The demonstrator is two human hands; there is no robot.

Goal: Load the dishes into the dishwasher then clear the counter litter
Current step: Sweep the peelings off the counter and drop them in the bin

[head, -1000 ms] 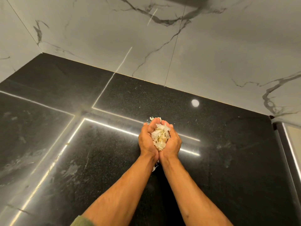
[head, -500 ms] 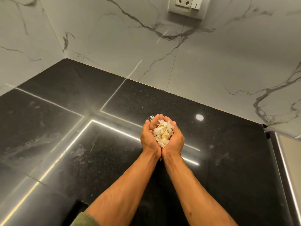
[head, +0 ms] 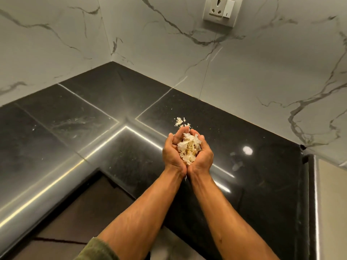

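Left hand [head: 171, 152] and right hand [head: 203, 155], cupped together, hold light, flaky peelings [head: 188, 148]; scoop strays [head: 179, 121] at 12 o'clock from beneath.

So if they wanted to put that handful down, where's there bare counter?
Bare black counter lies left toward the wall corner, and right of the cupped hands toward the counter's end. Just beyond the fingertips, leftover scraps dot the surface.

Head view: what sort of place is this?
Most likely a home kitchen: a polished black stone counter in a corner, marble-look wall tiles, a wall socket, and pale peelings cupped in both hands.
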